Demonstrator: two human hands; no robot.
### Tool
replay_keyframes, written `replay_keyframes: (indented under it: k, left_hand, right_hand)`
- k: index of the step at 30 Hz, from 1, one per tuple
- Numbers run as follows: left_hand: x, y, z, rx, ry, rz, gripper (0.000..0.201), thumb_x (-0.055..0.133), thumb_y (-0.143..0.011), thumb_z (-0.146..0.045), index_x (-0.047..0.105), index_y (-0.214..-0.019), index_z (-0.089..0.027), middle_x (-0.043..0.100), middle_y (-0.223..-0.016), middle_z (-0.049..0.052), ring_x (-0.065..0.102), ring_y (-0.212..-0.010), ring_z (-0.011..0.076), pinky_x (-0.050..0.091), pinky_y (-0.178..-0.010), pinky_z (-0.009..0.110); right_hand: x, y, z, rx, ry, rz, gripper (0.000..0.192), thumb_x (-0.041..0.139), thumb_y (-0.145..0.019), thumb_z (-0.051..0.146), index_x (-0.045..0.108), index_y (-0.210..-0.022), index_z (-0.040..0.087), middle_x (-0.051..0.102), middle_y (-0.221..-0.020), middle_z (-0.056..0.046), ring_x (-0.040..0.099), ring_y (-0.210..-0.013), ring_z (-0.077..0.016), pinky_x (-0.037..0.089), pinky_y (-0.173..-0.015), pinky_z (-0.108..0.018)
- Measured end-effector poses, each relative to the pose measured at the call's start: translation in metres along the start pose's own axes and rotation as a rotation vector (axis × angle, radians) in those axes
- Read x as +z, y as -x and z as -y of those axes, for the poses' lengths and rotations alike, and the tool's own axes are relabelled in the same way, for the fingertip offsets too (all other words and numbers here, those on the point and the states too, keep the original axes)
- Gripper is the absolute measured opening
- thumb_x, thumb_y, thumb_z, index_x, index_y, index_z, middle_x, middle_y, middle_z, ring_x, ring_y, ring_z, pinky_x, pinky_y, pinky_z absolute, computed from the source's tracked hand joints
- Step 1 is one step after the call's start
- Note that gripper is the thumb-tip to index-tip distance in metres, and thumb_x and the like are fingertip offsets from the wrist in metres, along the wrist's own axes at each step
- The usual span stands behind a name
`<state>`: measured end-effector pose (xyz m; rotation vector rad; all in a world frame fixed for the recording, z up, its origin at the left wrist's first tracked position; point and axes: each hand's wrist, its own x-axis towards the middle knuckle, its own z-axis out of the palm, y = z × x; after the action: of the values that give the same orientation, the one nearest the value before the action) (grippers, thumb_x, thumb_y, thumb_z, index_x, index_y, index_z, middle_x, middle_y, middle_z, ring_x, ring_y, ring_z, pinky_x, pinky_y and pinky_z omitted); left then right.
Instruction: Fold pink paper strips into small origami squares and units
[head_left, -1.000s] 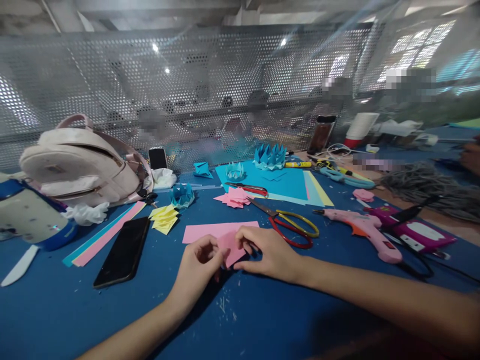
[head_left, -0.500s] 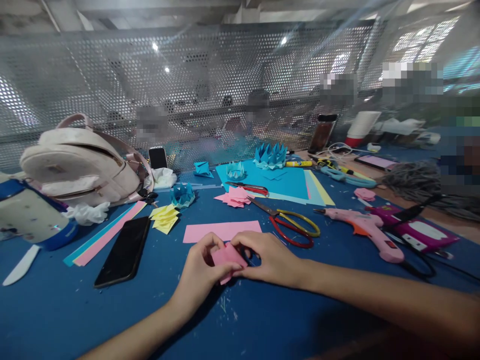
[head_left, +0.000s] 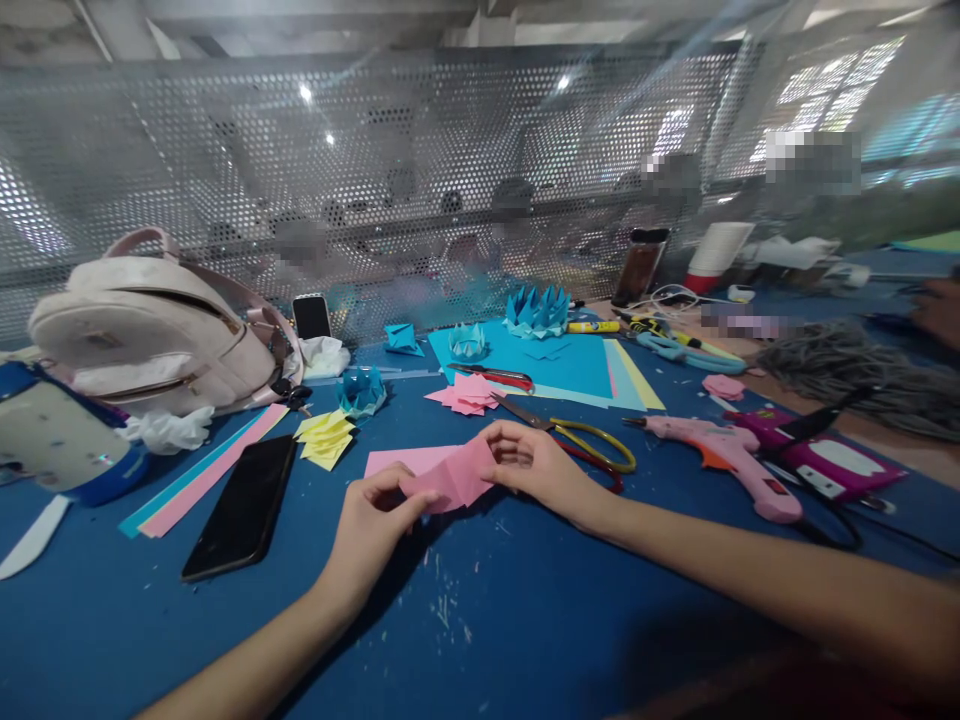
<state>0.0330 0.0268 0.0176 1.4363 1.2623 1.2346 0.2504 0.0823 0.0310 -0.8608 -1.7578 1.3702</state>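
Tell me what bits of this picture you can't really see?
- Head view: the pink paper strip is partly covered by the folded pink paper that the left hand and right hand pinch.
- The scissors: the red handle is hidden behind the right hand.
- Things behind the perforated metal screen are blurred.
- The white and blue container is cut off by the left edge.

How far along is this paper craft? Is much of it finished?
Some is done: folded blue paper crowns and a pile of folded pink pieces lie behind. In hand: left hand and right hand hold a pink paper piece, partly folded. Left: a flat pink strip and yellow squares lie unfolded.
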Motion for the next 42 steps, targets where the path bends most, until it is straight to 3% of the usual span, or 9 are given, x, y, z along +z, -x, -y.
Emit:
replay_keyframes:
  k: [6, 9, 12, 17, 22, 25, 29, 35, 42]
  left_hand:
    - [0.002, 0.001, -0.001, 0.044, 0.036, 0.08, 0.023, 0.071, -0.076, -0.032, 0.064, -0.064, -0.014, 0.058, -0.068, 0.001, 0.05, -0.059, 0.0119, 0.04, -0.052, 0.021]
    - [0.004, 0.003, -0.006, 0.028, 0.071, 0.083, 0.018, 0.071, -0.077, -0.031, 0.063, -0.076, -0.015, 0.061, -0.075, 0.001, 0.055, -0.061, 0.0123, 0.044, -0.054, 0.021]
    - [0.005, 0.004, -0.01, 0.031, 0.08, 0.081, 0.018, 0.07, -0.077, -0.029, 0.058, -0.075, -0.016, 0.058, -0.073, -0.002, 0.056, -0.058, 0.0108, 0.046, -0.055, 0.02]
    - [0.006, 0.003, -0.008, 0.041, 0.102, 0.096, 0.018, 0.066, -0.077, -0.025, 0.05, -0.072, -0.017, 0.054, -0.065, -0.005, 0.056, -0.053, 0.0091, 0.045, -0.054, 0.019]
    - [0.006, 0.003, -0.006, 0.024, 0.155, 0.083, 0.019, 0.066, -0.073, -0.02, 0.047, -0.074, -0.018, 0.053, -0.068, -0.006, 0.057, -0.053, 0.0088, 0.046, -0.054, 0.019]
    - [0.006, 0.003, -0.005, 0.008, 0.16, 0.06, 0.021, 0.069, -0.074, -0.023, 0.048, -0.078, -0.019, 0.053, -0.07, -0.006, 0.059, -0.051, 0.0097, 0.046, -0.053, 0.02]
    - [0.005, 0.002, -0.002, -0.031, 0.216, 0.014, 0.027, 0.073, -0.071, -0.024, 0.049, -0.084, -0.02, 0.055, -0.075, -0.005, 0.061, -0.05, 0.0109, 0.048, -0.05, 0.021]
    - [0.005, 0.001, 0.003, -0.022, 0.183, -0.008, 0.032, 0.071, -0.073, -0.025, 0.051, -0.098, -0.02, 0.058, -0.084, -0.003, 0.06, -0.057, 0.0108, 0.051, -0.054, 0.022]
    - [0.007, 0.0, 0.0, -0.01, 0.161, 0.001, 0.032, 0.07, -0.073, -0.025, 0.054, -0.099, -0.019, 0.057, -0.086, -0.001, 0.057, -0.063, 0.0125, 0.054, -0.054, 0.023]
  right_hand:
    - [0.003, 0.006, -0.002, -0.165, 0.216, -0.006, 0.03, 0.069, -0.082, 0.028, 0.057, -0.109, 0.021, 0.057, -0.107, -0.004, 0.055, -0.081, -0.0134, 0.046, -0.065, -0.023]
    - [0.005, 0.008, 0.002, -0.183, 0.262, 0.037, 0.017, 0.06, -0.09, 0.028, 0.058, -0.105, 0.02, 0.058, -0.101, -0.003, 0.055, -0.084, -0.015, 0.045, -0.069, -0.024]
    - [0.005, 0.006, 0.001, -0.167, 0.23, 0.02, 0.017, 0.053, -0.094, 0.029, 0.055, -0.108, 0.02, 0.057, -0.098, -0.003, 0.055, -0.082, -0.0144, 0.045, -0.068, -0.025]
    - [0.002, 0.003, -0.004, -0.171, 0.247, -0.034, 0.024, 0.059, -0.09, 0.025, 0.053, -0.113, 0.021, 0.057, -0.105, -0.004, 0.054, -0.077, -0.0124, 0.044, -0.065, -0.023]
    - [0.003, 0.006, -0.001, -0.247, 0.331, 0.048, 0.013, 0.058, -0.092, 0.029, 0.061, -0.103, 0.021, 0.056, -0.103, -0.004, 0.054, -0.078, -0.0126, 0.043, -0.067, -0.023]
    - [0.003, 0.007, 0.002, -0.221, 0.284, 0.079, 0.02, 0.056, -0.094, 0.037, 0.062, -0.101, 0.02, 0.058, -0.1, -0.004, 0.054, -0.078, -0.0134, 0.043, -0.066, -0.024]
    - [0.001, 0.005, 0.002, -0.166, 0.133, 0.108, 0.036, 0.038, -0.1, 0.046, 0.06, -0.102, 0.017, 0.06, -0.084, -0.003, 0.055, -0.072, -0.0135, 0.04, -0.059, -0.023]
    - [0.002, 0.006, 0.001, -0.205, 0.245, 0.08, 0.028, 0.06, -0.091, 0.042, 0.057, -0.109, 0.02, 0.059, -0.096, -0.003, 0.053, -0.074, -0.0126, 0.043, -0.063, -0.023]
    - [0.005, 0.013, 0.004, -0.302, 0.3, 0.137, 0.031, 0.056, -0.093, 0.041, 0.055, -0.116, 0.021, 0.058, -0.101, -0.005, 0.054, -0.08, -0.015, 0.045, -0.065, -0.025]
